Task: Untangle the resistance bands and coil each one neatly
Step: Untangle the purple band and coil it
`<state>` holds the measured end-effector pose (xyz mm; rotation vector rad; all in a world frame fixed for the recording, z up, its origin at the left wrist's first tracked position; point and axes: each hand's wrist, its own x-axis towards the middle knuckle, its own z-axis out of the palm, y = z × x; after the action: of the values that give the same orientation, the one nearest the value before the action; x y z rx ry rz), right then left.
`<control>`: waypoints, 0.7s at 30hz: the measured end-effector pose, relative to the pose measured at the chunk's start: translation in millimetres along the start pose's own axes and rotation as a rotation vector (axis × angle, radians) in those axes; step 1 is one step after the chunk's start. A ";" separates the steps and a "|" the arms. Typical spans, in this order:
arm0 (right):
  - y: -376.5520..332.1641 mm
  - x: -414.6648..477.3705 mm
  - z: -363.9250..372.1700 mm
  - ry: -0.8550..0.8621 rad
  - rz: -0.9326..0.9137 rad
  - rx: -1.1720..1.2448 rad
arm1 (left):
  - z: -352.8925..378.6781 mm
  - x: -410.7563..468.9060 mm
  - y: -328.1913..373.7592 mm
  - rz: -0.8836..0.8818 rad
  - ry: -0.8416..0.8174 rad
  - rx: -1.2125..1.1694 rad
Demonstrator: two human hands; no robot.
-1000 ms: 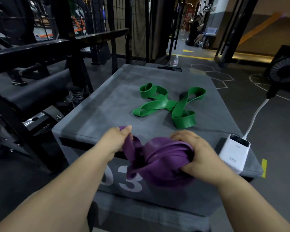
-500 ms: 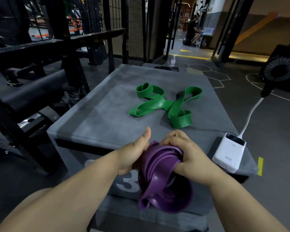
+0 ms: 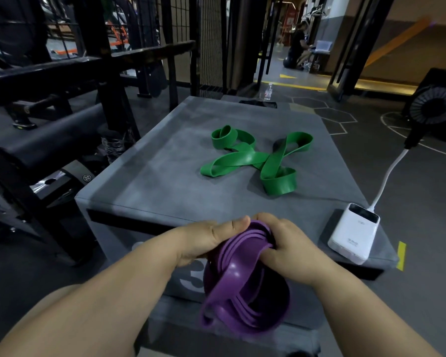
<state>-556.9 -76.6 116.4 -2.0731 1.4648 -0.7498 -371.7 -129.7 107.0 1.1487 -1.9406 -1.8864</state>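
Purple band (image 3: 242, 284) in held loops — green band (image 3: 258, 161) twisted, sprawled flat on grey box (image 3: 144, 181)

My left hand (image 3: 206, 240) and right hand (image 3: 289, 243) meet just before the near edge of the box (image 3: 152, 181), left and right of the held band (image 3: 242, 287), which both grip and which hangs down in front of the box's front face. The loose band (image 3: 255, 161) lies on the box top, past the middle toward the far right. The power bank (image 3: 354, 233) sits at the near right corner, and its cable (image 3: 386, 176) runs off the right edge up to the fan (image 3: 435, 104). A rack (image 3: 108, 99) stands left of the box, and a bottle (image 3: 268, 92) stands on the floor behind the far edge.
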 end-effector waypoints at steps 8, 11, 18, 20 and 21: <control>-1.8 5.5 2.0 0.102 0.201 -0.133 | 2.8 3.2 1.3 0.105 0.123 -0.105; 2.0 9.2 1.7 0.106 0.241 -0.111 | 10.0 5.8 -2.0 0.155 0.210 0.144; 4.5 8.7 -8.2 0.024 0.363 0.395 | 5.7 0.8 -0.1 0.247 0.221 0.149; 8.8 7.5 -8.2 -0.033 0.369 0.568 | 6.1 -0.5 0.9 0.263 0.211 0.126; 10.2 7.1 -7.5 -0.049 0.370 0.627 | 6.7 0.0 0.6 0.271 0.205 0.093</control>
<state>-567.0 -87.0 116.2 -1.3020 1.3132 -0.8585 -376.2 -124.7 106.4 0.9988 -1.9714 -1.4961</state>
